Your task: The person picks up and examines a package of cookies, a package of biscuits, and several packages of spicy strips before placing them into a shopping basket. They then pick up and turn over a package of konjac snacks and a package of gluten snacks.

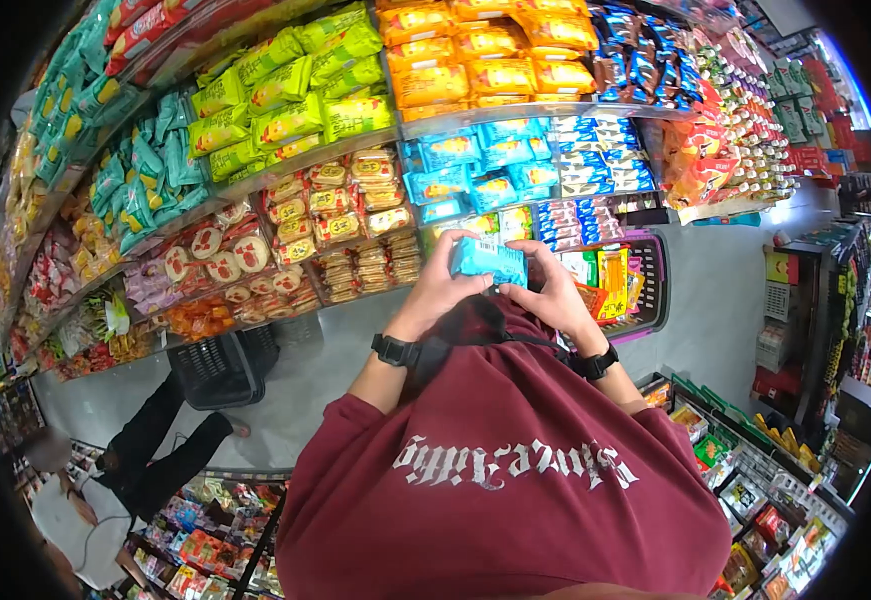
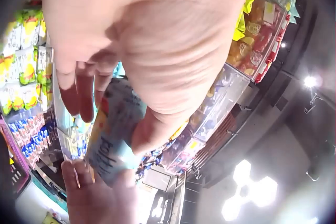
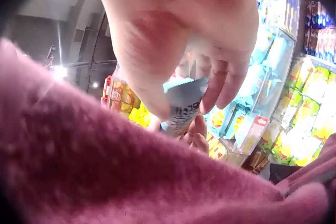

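A small light-blue snack packet (image 1: 490,260) with a white label and barcode is held in front of the chest. My left hand (image 1: 439,289) grips its left end, thumb along the near side. At the other end my right hand (image 1: 555,291) pinches it between thumb and fingers. In the left wrist view dark print shows on the packet (image 2: 116,129), and the right hand's fingers (image 2: 86,192) reach it from below. The right wrist view has the packet's crimped end (image 3: 186,98) between thumb and fingers. Similar blue packets (image 1: 450,150) fill a shelf bin just beyond the hands.
Tiered shelves hold green packets (image 1: 285,115), orange packets (image 1: 500,75) and round biscuits (image 1: 223,258). A purple-rimmed basket (image 1: 666,290) with colourful packs stands at the right. Behind on the left are a black basket (image 1: 217,370) and another person (image 1: 90,525). More display racks (image 1: 755,480) stand behind.
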`<state>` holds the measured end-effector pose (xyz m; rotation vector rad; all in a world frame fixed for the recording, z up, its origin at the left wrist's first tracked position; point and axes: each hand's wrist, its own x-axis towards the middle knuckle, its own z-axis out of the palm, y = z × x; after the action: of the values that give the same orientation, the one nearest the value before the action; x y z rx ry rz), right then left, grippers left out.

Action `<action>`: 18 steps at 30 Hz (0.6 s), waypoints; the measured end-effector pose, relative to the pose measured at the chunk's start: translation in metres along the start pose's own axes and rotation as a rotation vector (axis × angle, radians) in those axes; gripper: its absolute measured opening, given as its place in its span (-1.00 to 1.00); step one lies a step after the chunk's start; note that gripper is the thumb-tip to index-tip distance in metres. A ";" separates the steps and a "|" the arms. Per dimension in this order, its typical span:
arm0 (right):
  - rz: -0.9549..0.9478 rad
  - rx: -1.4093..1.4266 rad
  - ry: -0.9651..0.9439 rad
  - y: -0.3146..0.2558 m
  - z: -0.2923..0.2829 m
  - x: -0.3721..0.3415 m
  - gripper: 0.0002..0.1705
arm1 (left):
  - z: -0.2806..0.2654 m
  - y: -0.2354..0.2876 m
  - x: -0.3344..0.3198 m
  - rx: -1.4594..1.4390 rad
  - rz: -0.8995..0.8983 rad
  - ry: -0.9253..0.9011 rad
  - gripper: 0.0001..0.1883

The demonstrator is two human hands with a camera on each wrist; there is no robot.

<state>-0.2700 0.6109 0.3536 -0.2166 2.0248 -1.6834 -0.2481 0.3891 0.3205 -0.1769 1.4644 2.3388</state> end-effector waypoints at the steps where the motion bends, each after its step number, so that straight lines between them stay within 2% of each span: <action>1: 0.026 0.024 0.024 -0.004 0.010 0.004 -0.45 | -0.011 0.005 -0.001 -0.039 -0.009 -0.025 -0.38; 4: 0.290 0.001 0.015 0.004 0.022 0.014 -0.64 | -0.042 0.010 -0.003 -0.032 -0.067 -0.062 -0.40; 5: 0.335 0.011 0.010 0.004 0.029 0.013 -0.56 | -0.054 0.007 -0.002 0.004 -0.032 -0.124 -0.46; 8: 0.520 0.255 -0.013 -0.008 0.041 0.019 -0.44 | -0.074 0.011 0.002 0.058 -0.133 -0.259 -0.53; 11: 0.530 0.153 0.013 -0.008 0.044 0.026 -0.37 | -0.075 0.023 0.004 0.100 -0.137 -0.281 -0.57; 14: 0.513 0.147 0.036 -0.003 0.042 0.036 -0.36 | -0.075 0.018 0.011 0.095 -0.090 -0.165 -0.61; 17: 0.429 0.210 0.011 0.018 0.036 0.048 -0.42 | -0.078 0.009 0.019 0.236 -0.027 0.042 -0.65; 18: 0.384 0.104 -0.025 0.014 0.034 0.052 -0.44 | -0.080 0.005 0.020 0.266 -0.013 0.108 -0.66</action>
<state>-0.2966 0.5620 0.3222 0.1771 1.8137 -1.5252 -0.2759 0.3209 0.2827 -0.2426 1.8019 2.1269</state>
